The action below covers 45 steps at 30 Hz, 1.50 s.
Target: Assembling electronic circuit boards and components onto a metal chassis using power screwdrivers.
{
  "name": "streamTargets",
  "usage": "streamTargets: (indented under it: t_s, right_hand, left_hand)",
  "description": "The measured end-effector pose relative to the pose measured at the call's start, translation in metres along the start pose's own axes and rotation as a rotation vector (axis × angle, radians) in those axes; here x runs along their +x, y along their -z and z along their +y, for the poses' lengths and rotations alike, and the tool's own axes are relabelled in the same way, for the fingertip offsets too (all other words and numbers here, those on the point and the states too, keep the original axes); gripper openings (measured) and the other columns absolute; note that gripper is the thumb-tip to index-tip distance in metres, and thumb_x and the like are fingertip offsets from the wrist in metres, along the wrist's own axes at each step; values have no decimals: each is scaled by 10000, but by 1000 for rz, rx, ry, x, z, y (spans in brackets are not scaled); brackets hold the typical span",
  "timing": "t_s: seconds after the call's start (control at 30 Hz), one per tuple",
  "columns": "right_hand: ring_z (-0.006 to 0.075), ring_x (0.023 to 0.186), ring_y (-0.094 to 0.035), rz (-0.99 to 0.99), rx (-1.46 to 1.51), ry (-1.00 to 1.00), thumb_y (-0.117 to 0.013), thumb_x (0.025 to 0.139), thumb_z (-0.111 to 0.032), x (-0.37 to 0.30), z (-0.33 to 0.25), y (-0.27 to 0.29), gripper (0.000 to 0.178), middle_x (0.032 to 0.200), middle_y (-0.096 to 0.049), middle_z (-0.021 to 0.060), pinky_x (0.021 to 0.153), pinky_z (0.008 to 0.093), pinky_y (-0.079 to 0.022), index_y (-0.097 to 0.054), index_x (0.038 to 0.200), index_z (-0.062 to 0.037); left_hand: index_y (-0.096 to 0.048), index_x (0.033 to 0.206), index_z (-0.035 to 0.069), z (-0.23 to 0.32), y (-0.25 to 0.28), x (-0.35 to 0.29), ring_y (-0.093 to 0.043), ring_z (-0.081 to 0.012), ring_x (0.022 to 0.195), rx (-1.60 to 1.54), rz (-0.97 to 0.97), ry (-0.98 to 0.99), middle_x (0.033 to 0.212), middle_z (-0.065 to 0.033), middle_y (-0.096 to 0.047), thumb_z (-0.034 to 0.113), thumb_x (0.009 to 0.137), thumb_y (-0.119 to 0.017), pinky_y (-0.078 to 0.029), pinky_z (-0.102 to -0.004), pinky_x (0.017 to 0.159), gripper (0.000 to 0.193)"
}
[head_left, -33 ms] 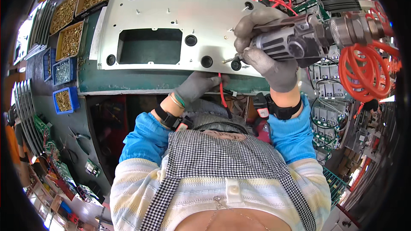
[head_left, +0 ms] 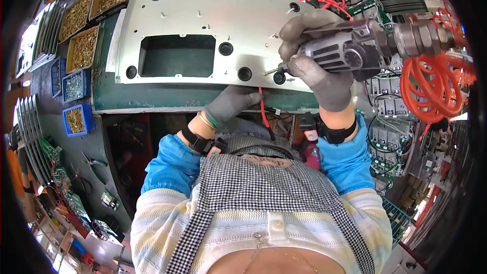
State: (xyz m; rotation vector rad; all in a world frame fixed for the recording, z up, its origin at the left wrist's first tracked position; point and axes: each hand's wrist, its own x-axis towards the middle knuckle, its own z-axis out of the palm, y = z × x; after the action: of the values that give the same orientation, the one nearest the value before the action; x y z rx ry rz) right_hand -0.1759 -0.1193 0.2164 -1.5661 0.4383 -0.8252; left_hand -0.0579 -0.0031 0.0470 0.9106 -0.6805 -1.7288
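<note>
Silver metal panel point(head_left: 243, 15) with a rectangular cutout is lying on the green bench top point(head_left: 152, 96), near edge toward me, and my gloved right hand point(head_left: 324, 83) is wrapped round a grey power tool point(head_left: 342, 53) over its right end. Tool's thin bit point(head_left: 270, 72) points left, tip between two black grommets point(head_left: 244, 74) near that edge; can't tell if it touches the metal. My gloved left hand point(head_left: 231, 104) is at the near edge beside a red cable point(head_left: 263, 107), fingertips hidden, so can't tell whether they're gripping anything.
</note>
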Motion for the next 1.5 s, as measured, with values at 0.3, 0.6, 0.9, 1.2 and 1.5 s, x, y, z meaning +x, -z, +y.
streamTargets:
  t_s: [0.3, 0.6, 0.9, 1.2, 1.5]
  right_hand:
    - [201, 763, -609, -111, 241, 380, -646, 737, 34, 3, -14, 14, 528, 982, -589, 144, 683, 320, -535, -449, 1220, -46]
    - [208, 822, -613, 424, 61, 439, -608, 763, -48, 6, 6, 18, 474, 1014, -595, 130, 739, 371, -530, -455, 1211, -32]
    - [205, 822, -621, 388, 21, 355, -631, 757, -40, 7, 24, 20, 469, 1003, -594, 134, 735, 347, -536, -455, 1191, -29]
    - [189, 819, -593, -97, 56, 148, -694, 754, -71, 33, 17, 21, 455, 979, -594, 143, 693, 311, -503, -490, 1160, -57]
    - [234, 1161, -479, -253, 725, -44, -451, 901, -130, 48, 34, 42, 387, 1284, -483, 165, 955, 419, -417, -461, 1270, -16]
  left_hand:
    - [-581, 1137, 22, 18, 6, 31, -612, -158, 921, 339, -144, -113, 998, -56, -652, 55, 647, -784, -516, -300, 822, 531]
    - [-639, 1006, 40, 20, 6, 36, -632, -138, 791, 409, -99, -375, 893, -43, -669, 126, 665, -804, -548, -282, 716, 388]
    - [-606, 1088, 41, -1, 11, 43, -629, -154, 867, 373, -57, -355, 972, -53, -660, 218, 699, -812, -542, -296, 765, 474]
    - [-582, 1127, 43, 8, 7, 42, -612, -160, 936, 208, -102, -358, 1039, -50, -639, 193, 716, -800, -528, -299, 817, 489]
    - [-612, 1093, 34, 2, 7, 32, -585, -182, 981, 236, -80, -145, 1026, -88, -644, 282, 708, -796, -495, -322, 848, 493]
